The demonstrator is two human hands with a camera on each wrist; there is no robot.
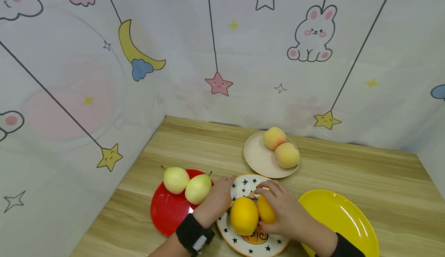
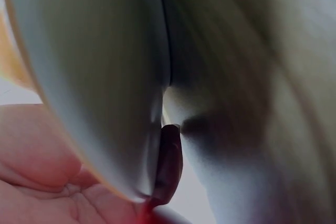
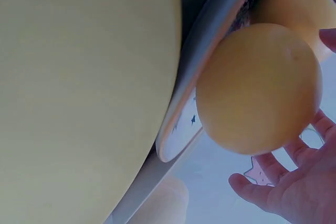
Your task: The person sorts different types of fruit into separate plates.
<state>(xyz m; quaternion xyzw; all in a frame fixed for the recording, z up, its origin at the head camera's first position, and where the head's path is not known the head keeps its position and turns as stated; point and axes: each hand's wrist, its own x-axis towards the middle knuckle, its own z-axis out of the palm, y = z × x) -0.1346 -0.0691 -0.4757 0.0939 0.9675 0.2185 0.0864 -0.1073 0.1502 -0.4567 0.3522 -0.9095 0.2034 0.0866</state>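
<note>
The wooden tabletop (image 1: 208, 138) carries a yellow plate (image 1: 342, 214) at near right; left of it, a star-patterned plate (image 1: 278, 243); at left, a red plate (image 1: 165, 210); the left hand (image 1: 219, 195) touches the star-patterned plate's left rim, though whether it grips cannot be told; the right hand (image 1: 286, 214) curls round the right orange fruit (image 1: 265, 210) on that plate, just beside the left orange fruit (image 1: 244, 216).

Glare on yellow plate (image 1: 338, 214), left wrist view dim, blurry

Counting four plates (image 1: 167, 212) (image 1: 243, 245) (image 1: 257, 156) (image 1: 340, 218); two pears (image 1: 176, 180) (image 1: 197, 190); two peaches (image 1: 274, 138) (image 1: 287, 155); two yellow-orange fruits (image 1: 244, 216) (image 1: 265, 211); two hands (image 1: 220, 197) (image 1: 283, 210); three printed smiling stars (image 1: 219, 84) (image 1: 327, 120) (image 1: 109, 157); one printed crescent moon (image 1: 126, 44)
</note>
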